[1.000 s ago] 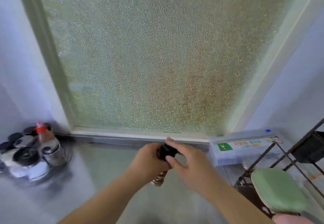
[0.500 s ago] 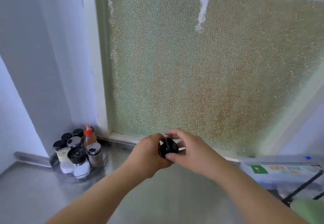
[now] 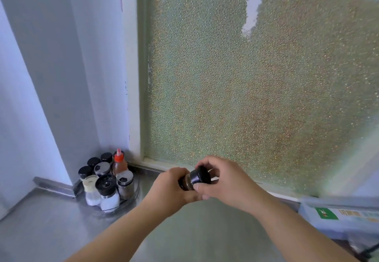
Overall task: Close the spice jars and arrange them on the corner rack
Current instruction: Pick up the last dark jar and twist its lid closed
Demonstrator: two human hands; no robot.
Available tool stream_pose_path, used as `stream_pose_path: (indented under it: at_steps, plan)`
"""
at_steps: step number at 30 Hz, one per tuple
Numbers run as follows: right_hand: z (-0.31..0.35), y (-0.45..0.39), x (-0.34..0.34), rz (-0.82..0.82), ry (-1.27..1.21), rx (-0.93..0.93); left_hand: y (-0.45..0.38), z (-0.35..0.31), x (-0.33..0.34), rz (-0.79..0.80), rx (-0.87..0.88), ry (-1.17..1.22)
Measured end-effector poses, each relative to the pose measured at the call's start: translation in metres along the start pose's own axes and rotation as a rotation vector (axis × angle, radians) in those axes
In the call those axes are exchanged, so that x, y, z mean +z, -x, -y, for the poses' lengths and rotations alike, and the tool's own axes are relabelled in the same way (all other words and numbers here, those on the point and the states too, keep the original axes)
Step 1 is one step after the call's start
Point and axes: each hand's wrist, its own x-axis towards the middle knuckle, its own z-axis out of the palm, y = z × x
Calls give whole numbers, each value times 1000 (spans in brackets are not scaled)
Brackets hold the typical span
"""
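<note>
My left hand (image 3: pixel 171 190) grips the glass body of a small spice jar (image 3: pixel 187 182) with dark contents, held above the steel counter. My right hand (image 3: pixel 223 179) has its fingers closed around the jar's black lid (image 3: pixel 200 175), which sits on the jar's top and tilts toward me. Whether the lid is tight I cannot tell. In the left corner stands the round corner rack (image 3: pixel 134 195), filled with several jars, some with black caps, some with silver caps, plus a bottle with a red nozzle (image 3: pixel 119 162).
A frosted glass window (image 3: pixel 256 87) fills the wall behind my hands. The steel counter (image 3: pixel 51 226) runs along the bottom. At the right edge lies a pale plastic box with a green label (image 3: pixel 336 218). A white wall forms the left corner.
The view has swung left and up, bringing the corner rack closer to centre. My hands stay together on the jar, and the right hand has turned around the lid.
</note>
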Motion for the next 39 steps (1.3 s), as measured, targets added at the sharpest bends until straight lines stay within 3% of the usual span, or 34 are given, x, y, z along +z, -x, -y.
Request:
stream_pose_path:
  at_steps: [3,12,18,22,25,27,30,32,35,39]
  plan:
    - [-1,-6,-3,20,34,6,0,2,-12,92,-17,90]
    - [0,-13,-1,81,57,39,1,4,-28,128,-52,110]
    - [8,-11,-1,59,201,84,4,-1,-26,40,199,-183]
    - [18,-9,1,185,44,297,5,0,-22,-21,379,-332]
    - [18,-9,2,283,-61,500,6,2,-20,-12,398,-351]
    - [17,-10,-3,294,2,448,6,1,-21,-18,338,-265]
    - [18,-7,-18,255,226,114,3,1,-24,-72,275,-185]
    - [17,-6,-21,216,268,15,3,1,-26,-93,260,-173]
    - [13,-6,-10,171,280,37,6,3,-24,-84,279,-194]
    - [11,-6,-6,229,183,206,11,7,-21,-63,255,-182]
